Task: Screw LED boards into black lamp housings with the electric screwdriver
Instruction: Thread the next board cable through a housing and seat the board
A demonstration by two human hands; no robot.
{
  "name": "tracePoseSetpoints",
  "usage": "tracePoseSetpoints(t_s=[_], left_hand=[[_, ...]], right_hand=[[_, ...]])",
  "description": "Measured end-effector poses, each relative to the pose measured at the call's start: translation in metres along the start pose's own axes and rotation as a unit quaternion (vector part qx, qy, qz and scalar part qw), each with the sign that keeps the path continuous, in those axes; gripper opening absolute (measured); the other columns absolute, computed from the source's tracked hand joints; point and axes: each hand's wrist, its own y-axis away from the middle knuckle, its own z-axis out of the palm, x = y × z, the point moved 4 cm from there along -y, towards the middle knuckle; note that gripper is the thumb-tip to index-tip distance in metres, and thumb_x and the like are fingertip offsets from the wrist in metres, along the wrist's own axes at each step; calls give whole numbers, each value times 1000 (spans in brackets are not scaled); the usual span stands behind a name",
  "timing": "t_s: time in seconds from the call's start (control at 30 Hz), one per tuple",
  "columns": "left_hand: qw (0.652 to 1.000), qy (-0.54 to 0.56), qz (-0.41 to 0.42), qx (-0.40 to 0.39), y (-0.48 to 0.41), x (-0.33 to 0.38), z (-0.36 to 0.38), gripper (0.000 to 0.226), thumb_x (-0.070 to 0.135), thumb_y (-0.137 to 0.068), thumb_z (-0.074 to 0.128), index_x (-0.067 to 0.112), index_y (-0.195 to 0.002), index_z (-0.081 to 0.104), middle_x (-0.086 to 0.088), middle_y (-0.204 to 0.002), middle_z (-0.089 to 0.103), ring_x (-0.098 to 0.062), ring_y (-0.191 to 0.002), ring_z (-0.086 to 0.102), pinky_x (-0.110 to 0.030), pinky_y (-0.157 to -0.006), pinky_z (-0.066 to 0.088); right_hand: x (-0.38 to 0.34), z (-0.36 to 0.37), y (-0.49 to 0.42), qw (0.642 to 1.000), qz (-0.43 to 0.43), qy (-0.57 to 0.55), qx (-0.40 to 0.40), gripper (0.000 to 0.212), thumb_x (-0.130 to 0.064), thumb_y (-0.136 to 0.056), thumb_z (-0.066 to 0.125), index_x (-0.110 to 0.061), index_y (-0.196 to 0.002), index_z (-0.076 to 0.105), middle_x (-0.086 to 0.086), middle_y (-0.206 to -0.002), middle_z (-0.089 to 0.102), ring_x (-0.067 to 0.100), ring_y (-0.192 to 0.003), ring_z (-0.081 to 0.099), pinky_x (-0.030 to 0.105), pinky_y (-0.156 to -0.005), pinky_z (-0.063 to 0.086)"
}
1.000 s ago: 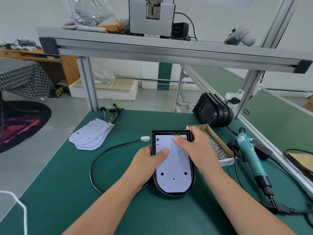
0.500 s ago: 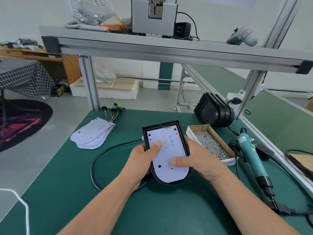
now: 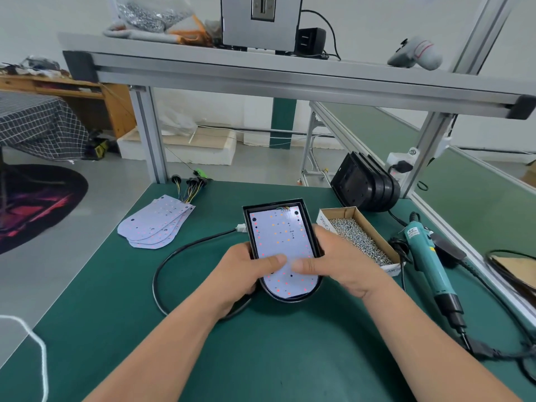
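Note:
A black lamp housing (image 3: 307, 216) is lifted off the green table, tilted toward me, with a white LED board (image 3: 278, 227) lying inside it. My left hand (image 3: 246, 271) grips its left side, thumb pressed on the board. My right hand (image 3: 339, 262) grips the right side, thumb also on the board. A black cable (image 3: 174, 256) runs from the housing and loops on the table. The teal electric screwdriver (image 3: 426, 256) lies on the table to the right, untouched. A cardboard box of screws (image 3: 359, 236) sits between housing and screwdriver.
A fanned stack of LED boards (image 3: 153, 224) with wire leads lies at the left. Stacked black housings (image 3: 365, 184) stand at the back right. An aluminium frame shelf (image 3: 290, 79) spans overhead. The table's left edge (image 3: 87, 256) drops to the floor.
Both hands lifted the housing from flat on the table and tilted it toward me. My right hand moved from the board's top to the lower right side.

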Motion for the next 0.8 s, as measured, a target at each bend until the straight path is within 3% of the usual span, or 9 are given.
tracePoseSetpoints(t_s=[0.1,0.23,0.37,0.43,0.5,0.57,0.63,0.7,0.8], left_hand=[[999,16,-4,48,0,-1,-4,33,46,-83,76,28,-109,81,-6,-100,81,-17,-69,50,-25,-53,28],[995,39,13,88,-4,-3,0,14,27,-101,72,16,-103,80,8,-81,78,1,-52,60,-10,-43,39],[995,21,-1,96,-1,0,1,17,32,-103,69,19,-104,80,7,-83,79,-5,-53,57,-15,-44,34],[996,2,-9,87,1,0,-1,26,46,-98,71,23,-107,79,5,-92,81,-12,-61,55,-21,-50,32],[994,32,-12,103,1,1,-1,38,55,-95,69,21,-110,77,3,-99,82,-18,-69,67,-26,-60,46],[987,86,-1,134,0,1,-4,34,46,-103,65,15,-114,75,0,-107,82,-25,-96,78,-43,-87,61],[984,98,11,147,-1,1,-4,27,34,-107,63,12,-114,76,-3,-110,82,-27,-106,78,-51,-100,58],[988,87,12,127,-1,0,2,22,26,-107,62,12,-113,77,-5,-108,82,-29,-105,78,-48,-98,59],[991,89,12,102,0,2,6,21,22,-107,61,10,-114,77,-6,-107,82,-28,-102,79,-35,-84,63]], right_hand=[[0,-5,4,997,8,59,-46,82,-14,-75,91,-31,-144,52,-4,-133,72,19,-125,68,41,-101,55],[-7,-3,0,993,-10,118,29,66,-24,-72,89,-32,-131,61,-7,-117,77,18,-108,74,52,-93,61],[-7,-1,0,992,-4,113,50,62,-27,-70,86,-31,-127,62,-7,-112,78,16,-102,75,51,-94,61],[-4,-2,2,993,4,104,53,63,-25,-70,86,-30,-128,61,-6,-114,77,17,-105,74,51,-95,60],[-1,-3,2,994,22,97,42,64,-23,-69,86,-28,-128,60,-5,-115,77,18,-107,73,50,-96,59],[2,0,2,995,35,89,17,64,-26,-71,86,-26,-129,60,-7,-117,77,15,-110,73,42,-97,58],[3,5,1,998,34,51,24,57,-32,-80,86,-20,-130,62,-6,-120,77,13,-112,73,37,-97,57],[2,8,-1,997,22,10,67,44,-28,-91,84,-16,-128,65,-3,-120,78,16,-111,74,37,-96,58],[-2,10,-2,992,13,26,122,31,-22,-90,84,-20,-117,69,-7,-109,80,13,-98,78,33,-83,59]])
